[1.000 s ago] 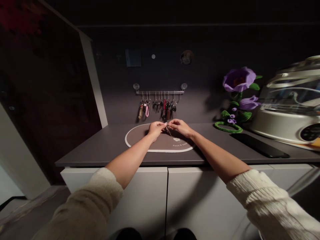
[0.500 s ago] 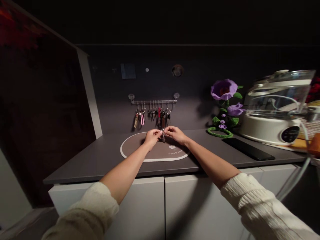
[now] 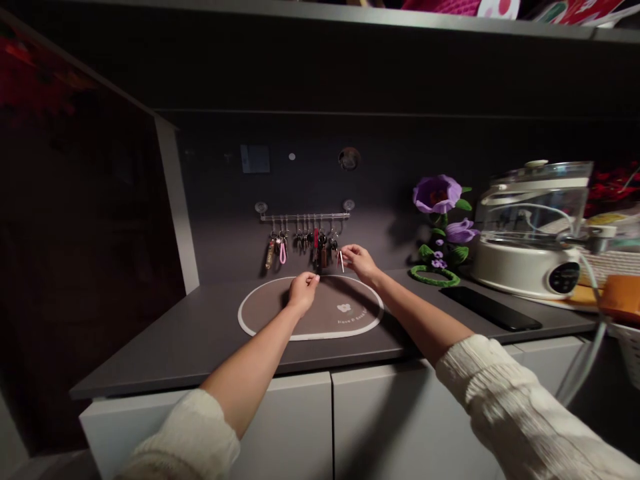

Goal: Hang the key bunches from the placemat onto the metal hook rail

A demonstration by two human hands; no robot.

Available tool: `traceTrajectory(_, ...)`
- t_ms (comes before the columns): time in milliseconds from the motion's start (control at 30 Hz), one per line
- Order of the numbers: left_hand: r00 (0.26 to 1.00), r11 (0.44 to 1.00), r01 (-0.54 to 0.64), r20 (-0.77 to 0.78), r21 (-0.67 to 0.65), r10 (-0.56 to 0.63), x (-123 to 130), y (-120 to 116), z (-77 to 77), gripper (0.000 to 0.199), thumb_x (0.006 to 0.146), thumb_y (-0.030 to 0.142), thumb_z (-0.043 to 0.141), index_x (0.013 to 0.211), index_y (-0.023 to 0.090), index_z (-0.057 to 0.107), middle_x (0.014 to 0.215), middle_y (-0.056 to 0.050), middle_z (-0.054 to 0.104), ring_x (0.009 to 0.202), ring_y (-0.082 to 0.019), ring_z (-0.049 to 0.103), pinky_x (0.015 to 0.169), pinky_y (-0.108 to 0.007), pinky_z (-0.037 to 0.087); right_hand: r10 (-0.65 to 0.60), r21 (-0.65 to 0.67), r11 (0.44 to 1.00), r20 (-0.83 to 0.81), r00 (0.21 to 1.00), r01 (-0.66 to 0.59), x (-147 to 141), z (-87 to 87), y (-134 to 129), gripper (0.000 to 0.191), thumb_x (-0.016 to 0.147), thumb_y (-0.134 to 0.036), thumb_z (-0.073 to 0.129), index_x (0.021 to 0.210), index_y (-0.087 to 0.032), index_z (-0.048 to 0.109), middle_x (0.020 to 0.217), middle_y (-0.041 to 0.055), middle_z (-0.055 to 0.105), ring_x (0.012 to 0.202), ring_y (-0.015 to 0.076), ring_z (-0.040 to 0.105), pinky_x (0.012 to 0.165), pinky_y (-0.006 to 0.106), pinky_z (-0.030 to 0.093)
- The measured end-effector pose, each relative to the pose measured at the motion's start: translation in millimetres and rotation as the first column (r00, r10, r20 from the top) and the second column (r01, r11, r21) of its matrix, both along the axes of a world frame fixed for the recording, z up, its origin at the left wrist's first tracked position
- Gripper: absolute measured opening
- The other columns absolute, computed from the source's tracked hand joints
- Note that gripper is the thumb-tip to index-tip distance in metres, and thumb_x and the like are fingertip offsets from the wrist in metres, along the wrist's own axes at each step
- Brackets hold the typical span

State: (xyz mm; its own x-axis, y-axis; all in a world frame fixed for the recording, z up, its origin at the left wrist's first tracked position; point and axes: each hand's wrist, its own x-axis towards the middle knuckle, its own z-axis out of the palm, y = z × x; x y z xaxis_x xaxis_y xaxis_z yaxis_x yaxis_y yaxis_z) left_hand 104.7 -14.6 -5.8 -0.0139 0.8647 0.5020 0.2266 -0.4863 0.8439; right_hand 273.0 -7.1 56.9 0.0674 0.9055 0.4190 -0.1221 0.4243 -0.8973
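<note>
A clear rail (image 3: 306, 217) on the dark wall holds several hanging key bunches, among them one with a pink loop (image 3: 283, 253) and one with a red piece (image 3: 315, 241). Close to the rail's right end, my right hand (image 3: 359, 261) pinches a small key bunch (image 3: 342, 261), its shiny metal pointing down. Over the brown oval mat (image 3: 270, 312), my left hand (image 3: 303, 291) has its fingers pressed together; whatever they hold, if anything, is too small to make out.
Purple knitted flowers (image 3: 438, 195) on a green ring base, a black phone (image 3: 493, 308) and a white appliance (image 3: 525, 263) with a clear top stand on the right of the counter (image 3: 190, 340). A shelf (image 3: 310, 17) crosses above.
My hands have moved apart. The right one has gone up and to the right with the key bunch, towards the rail's right end; the left one stays low. The camera view has tilted up.
</note>
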Motion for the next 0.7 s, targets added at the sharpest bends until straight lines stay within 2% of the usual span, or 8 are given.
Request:
traceTrajectory(133, 0.999, 0.999, 0.009, -0.038, -0.042, -0.010, 1.5, 0.2, -1.3, 0.011, 0.074, 0.023, 0.051, 0.074, 0.014, 0.057, 0.062, 0.000, 0.055, 0.053, -0.008, 0.047, 0.053, -0.019, 0.036, -0.122, -0.021, 0.992, 0.006, 0.993, 0.122, 6.3, 23.8, 13.7, 0.014, 0.068, -0.026, 0.059, 0.068, -0.017, 0.049, 0.059, -0.0013, 0.053, 0.056, 0.0080, 0.052, 0.053, 0.020, 0.043)
traceTrajectory(300, 0.999, 0.997, 0.000, -0.044, -0.075, -0.004, 2.4, -2.1, -0.1, 0.008, 0.074, 0.019, 0.050, 0.074, 0.015, 0.056, 0.062, 0.001, 0.054, 0.053, -0.008, 0.047, 0.053, -0.020, 0.036, -0.210, -0.056, 0.977, -0.102, 0.972, 0.205, 6.6, 52.3, 28.7, 0.004, 0.069, -0.016, 0.053, 0.067, -0.015, 0.050, 0.058, -0.0005, 0.053, 0.054, 0.0078, 0.052, 0.053, 0.021, 0.045)
traceTrajectory(367, 0.999, 0.997, -0.001, -0.051, -0.079, -0.004, 2.3, -2.4, 0.1, 0.007, 0.074, 0.018, 0.049, 0.074, 0.015, 0.055, 0.062, 0.001, 0.054, 0.053, -0.008, 0.047, 0.054, -0.020, 0.036, -0.258, -0.076, 0.965, -0.118, 0.959, 0.250, 5.7, 60.2, 34.1, 0.006, 0.070, -0.012, 0.050, 0.064, -0.015, 0.050, 0.054, -0.0010, 0.052, 0.050, 0.0069, 0.049, 0.052, 0.022, 0.045)
traceTrajectory(533, 0.998, 0.996, 0.004, -0.059, -0.087, -0.009, 2.0, -0.2, -1.6, 0.006, 0.075, 0.018, 0.049, 0.075, 0.015, 0.055, 0.063, 0.001, 0.055, 0.054, -0.008, 0.048, 0.054, -0.020, 0.036, -0.263, -0.082, 0.964, -0.124, 0.957, 0.255, 4.5, 68.8, 46.2, 0.016, 0.068, -0.005, 0.046, 0.055, -0.014, 0.047, 0.047, -0.0024, 0.045, 0.043, 0.0047, 0.041, 0.050, 0.021, 0.044)
traceTrajectory(700, 0.998, 0.997, -0.008, -0.056, -0.079, 0.003, 1.8, 2.5, -3.8, 0.005, 0.075, 0.018, 0.049, 0.075, 0.016, 0.054, 0.063, 0.001, 0.055, 0.054, -0.008, 0.048, 0.055, -0.020, 0.037, -0.285, -0.097, 0.957, -0.148, 0.947, 0.273, 4.9, 67.3, 56.2, 0.019, 0.067, -0.003, 0.046, 0.052, -0.015, 0.045, 0.044, -0.0020, 0.044, 0.044, 0.0054, 0.042, 0.050, 0.020, 0.045)
